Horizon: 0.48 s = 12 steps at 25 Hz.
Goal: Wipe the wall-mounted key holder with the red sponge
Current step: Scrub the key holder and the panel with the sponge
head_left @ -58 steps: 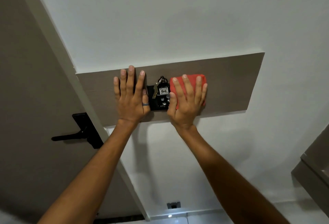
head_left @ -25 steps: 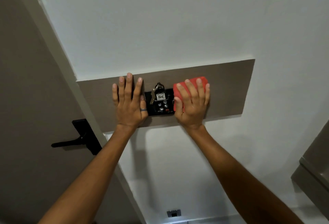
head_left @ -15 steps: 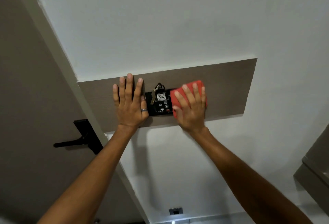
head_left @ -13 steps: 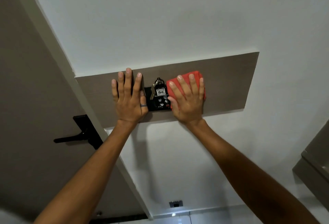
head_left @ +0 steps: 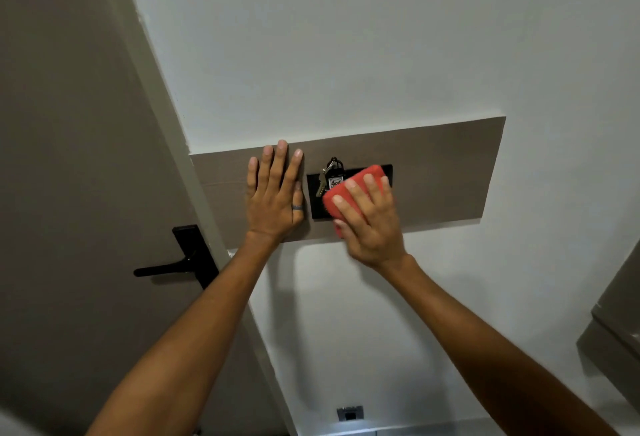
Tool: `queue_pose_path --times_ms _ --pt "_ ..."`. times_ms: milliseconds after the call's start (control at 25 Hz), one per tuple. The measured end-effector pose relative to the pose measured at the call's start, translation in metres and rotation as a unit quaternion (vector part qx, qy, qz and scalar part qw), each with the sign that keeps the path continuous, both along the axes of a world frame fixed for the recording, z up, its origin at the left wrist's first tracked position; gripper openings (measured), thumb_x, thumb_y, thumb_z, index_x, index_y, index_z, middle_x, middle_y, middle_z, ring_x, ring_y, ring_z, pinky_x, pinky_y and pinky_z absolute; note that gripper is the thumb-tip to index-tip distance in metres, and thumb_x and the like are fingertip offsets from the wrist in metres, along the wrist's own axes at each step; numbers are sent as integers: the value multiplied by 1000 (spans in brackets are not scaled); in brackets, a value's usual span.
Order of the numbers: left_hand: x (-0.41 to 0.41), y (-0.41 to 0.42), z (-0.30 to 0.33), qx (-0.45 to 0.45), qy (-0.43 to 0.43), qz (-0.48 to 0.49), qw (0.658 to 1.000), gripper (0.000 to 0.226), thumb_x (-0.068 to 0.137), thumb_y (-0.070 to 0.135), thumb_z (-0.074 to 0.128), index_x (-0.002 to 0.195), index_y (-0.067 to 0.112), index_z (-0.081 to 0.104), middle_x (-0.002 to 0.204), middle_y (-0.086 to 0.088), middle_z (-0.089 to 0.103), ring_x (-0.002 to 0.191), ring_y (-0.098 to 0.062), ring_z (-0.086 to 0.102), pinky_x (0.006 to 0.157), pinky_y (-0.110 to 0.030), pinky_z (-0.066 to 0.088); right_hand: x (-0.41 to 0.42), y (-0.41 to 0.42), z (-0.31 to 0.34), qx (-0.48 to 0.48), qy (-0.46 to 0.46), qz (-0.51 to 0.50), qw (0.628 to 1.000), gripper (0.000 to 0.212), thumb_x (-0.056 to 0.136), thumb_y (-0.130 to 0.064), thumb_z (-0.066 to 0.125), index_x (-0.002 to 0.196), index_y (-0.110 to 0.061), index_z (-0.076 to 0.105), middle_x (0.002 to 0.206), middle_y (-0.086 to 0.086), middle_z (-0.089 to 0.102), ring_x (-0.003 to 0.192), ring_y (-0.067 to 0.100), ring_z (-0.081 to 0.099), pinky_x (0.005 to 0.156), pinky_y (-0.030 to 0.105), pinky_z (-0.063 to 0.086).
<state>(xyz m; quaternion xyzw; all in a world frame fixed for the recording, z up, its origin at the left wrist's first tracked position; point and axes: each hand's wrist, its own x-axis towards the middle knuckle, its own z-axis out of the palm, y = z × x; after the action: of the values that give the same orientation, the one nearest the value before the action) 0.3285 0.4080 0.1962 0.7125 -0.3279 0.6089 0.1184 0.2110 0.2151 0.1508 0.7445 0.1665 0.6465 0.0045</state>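
A black key holder [head_left: 316, 193] is fixed on a grey-brown wall panel [head_left: 440, 172]. A bunch of keys [head_left: 331, 174] with a white numbered tag hangs from its top. My right hand [head_left: 369, 224] presses the red sponge [head_left: 360, 177] flat over the right and lower part of the black holder, fingers spread across it. My left hand [head_left: 275, 193] lies flat and open on the panel just left of the holder, a ring on one finger. The sponge hides most of the holder's lower right.
A brown door with a black lever handle [head_left: 180, 262] stands at the left, beside a white frame. White wall surrounds the panel. A grey cabinet edge [head_left: 613, 328] shows at the right. A small wall outlet [head_left: 349, 413] sits low down.
My right hand has slid the red sponge leftward and down, from the panel right of the holder onto the black holder. My left hand stays flat in place.
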Motion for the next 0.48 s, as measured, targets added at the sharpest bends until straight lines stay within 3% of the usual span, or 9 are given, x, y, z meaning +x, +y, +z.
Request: queue_pose_path --times_ms 80,160,240,320,400,480 --pt "2 -1 1 -1 -4 -11 1000 61 106 28 39 165 18 29 171 -8 23 163 -23 8 134 -46 7 14 22 -2 -18 1 -69 997 64 102 -40 66 159 -22 41 162 12 41 162 37 21 130 62 22" --pt "3 -1 0 2 -11 -10 1000 61 105 28 39 164 18 31 171 -8 26 163 -23 8 134 -46 7 28 36 -10 49 -16 -93 994 63 101 -46 65 156 -25 44 161 11 42 161 35 21 131 58 21" --pt "5 -1 0 -1 -9 -10 1000 61 105 29 38 165 18 30 169 -11 32 163 -22 7 134 -47 7 37 48 -13 123 -25 -98 987 61 102 -48 62 156 -25 43 165 11 36 164 33 17 133 57 18" --pt "3 -1 -2 -5 -4 -20 1000 61 106 30 37 165 18 30 168 -13 36 163 -22 6 134 -47 7 43 44 -19 83 -52 -124 987 58 103 -48 60 154 -25 45 172 9 27 165 32 12 133 57 19" --pt "4 0 -3 -2 -7 -22 1000 60 105 29 37 163 17 33 167 -14 38 163 -22 8 134 -46 7 49 46 -25 78 -70 -127 986 56 104 -48 58 153 -24 45 166 11 34 165 31 12 133 55 19" --pt "4 1 0 -3 -5 -19 1000 60 104 28 39 163 16 34 167 -15 38 163 -21 7 134 -46 7 53 66 -21 184 -81 -105 974 52 105 -46 55 151 -23 46 157 13 41 165 30 11 134 55 18"
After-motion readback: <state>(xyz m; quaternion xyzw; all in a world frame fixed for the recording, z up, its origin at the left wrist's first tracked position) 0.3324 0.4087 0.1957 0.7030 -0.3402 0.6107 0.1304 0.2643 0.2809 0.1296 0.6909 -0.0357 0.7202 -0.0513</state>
